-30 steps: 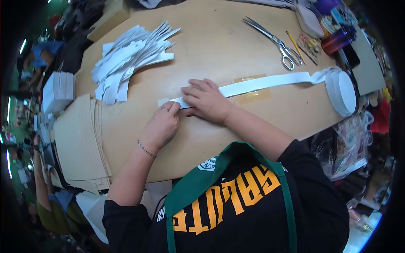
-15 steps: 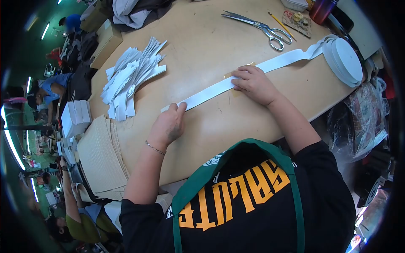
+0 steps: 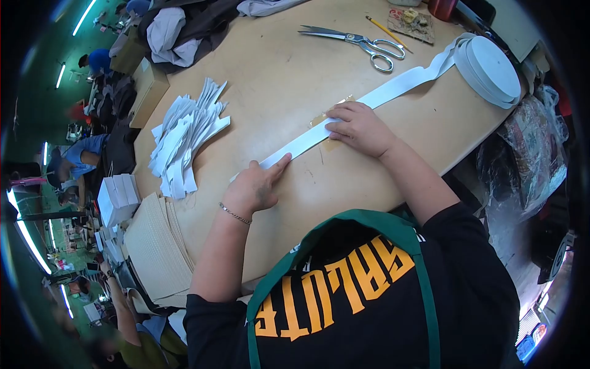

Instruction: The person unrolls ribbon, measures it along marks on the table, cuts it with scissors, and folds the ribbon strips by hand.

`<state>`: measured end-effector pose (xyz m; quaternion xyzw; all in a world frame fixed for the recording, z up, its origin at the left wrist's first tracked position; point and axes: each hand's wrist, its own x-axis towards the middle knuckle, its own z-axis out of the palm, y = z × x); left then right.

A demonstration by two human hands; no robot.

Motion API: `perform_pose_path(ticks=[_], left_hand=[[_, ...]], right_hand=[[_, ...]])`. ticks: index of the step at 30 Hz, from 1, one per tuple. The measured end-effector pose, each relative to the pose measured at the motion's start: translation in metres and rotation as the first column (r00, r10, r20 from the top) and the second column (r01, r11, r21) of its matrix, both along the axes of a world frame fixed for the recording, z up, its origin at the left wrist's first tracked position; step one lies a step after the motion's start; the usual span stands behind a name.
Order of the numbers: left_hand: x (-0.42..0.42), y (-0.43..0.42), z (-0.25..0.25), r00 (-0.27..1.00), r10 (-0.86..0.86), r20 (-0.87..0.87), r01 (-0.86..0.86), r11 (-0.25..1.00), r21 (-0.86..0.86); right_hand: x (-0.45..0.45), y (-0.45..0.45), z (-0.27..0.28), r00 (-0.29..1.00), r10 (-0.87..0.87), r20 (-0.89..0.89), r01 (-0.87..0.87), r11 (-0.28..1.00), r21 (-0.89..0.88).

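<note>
A white elastic band [image 3: 388,88] runs diagonally across the table from a flat white roll [image 3: 490,69] at the right. My left hand [image 3: 253,187] is closed on the band near its free end, one digit stretched along it and the other fingers partly hidden. Further along, my right hand [image 3: 361,129] presses the band down with bent fingers, beside a patch of clear brownish tape [image 3: 329,112] on the tabletop. To the left lies a loose pile of cut white strips [image 3: 187,138].
Metal scissors [image 3: 362,43], a yellow pencil [image 3: 390,34] and a cardboard scrap [image 3: 410,26] lie at the back. Stacked beige sheets [image 3: 157,246] and a white block-like stack [image 3: 118,200] stand left. Dark fabric [image 3: 196,27] covers the far edge. Co-workers sit beyond, at left.
My left hand has shifted along the band toward my right hand, with one digit now stretched out on it. My right hand stays by the tape. The camera view has tilted slightly.
</note>
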<state>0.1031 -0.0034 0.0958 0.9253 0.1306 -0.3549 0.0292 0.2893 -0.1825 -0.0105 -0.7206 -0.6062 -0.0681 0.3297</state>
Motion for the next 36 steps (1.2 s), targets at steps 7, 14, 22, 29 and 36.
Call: perform_pose_path(ticks=[7,14,22,29,36], left_hand=[[0.003,0.003,0.003,0.999,0.003,-0.048,-0.005,1.0,-0.031],[0.006,0.006,0.003,0.996,0.022,-0.084,-0.026,0.999,-0.044],[0.003,0.015,-0.002,0.997,-0.023,-0.068,0.01,0.984,-0.179],[0.006,0.018,-0.006,0.996,-0.014,-0.087,-0.002,0.984,-0.181],[0.009,0.019,0.001,0.99,-0.012,-0.138,-0.015,0.981,-0.193]], right_hand=[[0.006,0.0,0.005,0.998,-0.03,-0.062,0.031,0.999,0.025],[0.11,-0.011,0.018,0.789,-0.611,0.071,0.615,0.782,-0.101],[0.161,0.007,0.07,0.809,-0.587,0.034,0.409,0.521,-0.749],[0.184,0.029,0.063,0.823,-0.499,0.274,0.531,0.5,-0.685],[0.13,-0.004,0.124,0.821,-0.57,0.031,0.464,0.636,-0.617]])
